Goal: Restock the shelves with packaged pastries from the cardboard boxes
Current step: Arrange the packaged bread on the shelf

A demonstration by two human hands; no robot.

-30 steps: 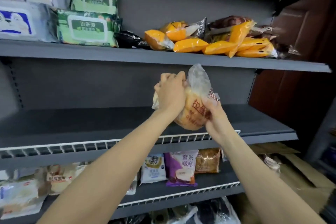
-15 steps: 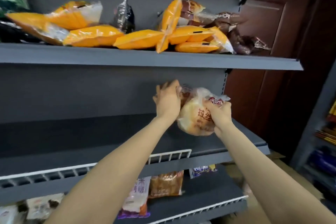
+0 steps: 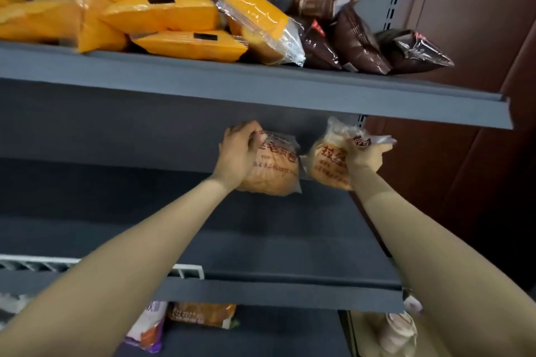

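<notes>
Two packaged pastries were held over the grey middle shelf [image 3: 261, 240], near its back wall. The left pastry [image 3: 274, 169] was grasped by the left hand [image 3: 239, 151]; the right pastry [image 3: 327, 165], just beside it, was gripped by the right hand [image 3: 365, 153]. Orange packets [image 3: 174, 13] and brown packets [image 3: 356, 38] were piled on the shelf above.

We face a grey metal shelving unit [image 3: 261, 90] with a grey back panel. Right of it stands a dark reddish-brown wooden panel [image 3: 470, 153]. A white wire guard [image 3: 185, 271] edges the unit's middle shelf. Lighting is dim and even.
</notes>
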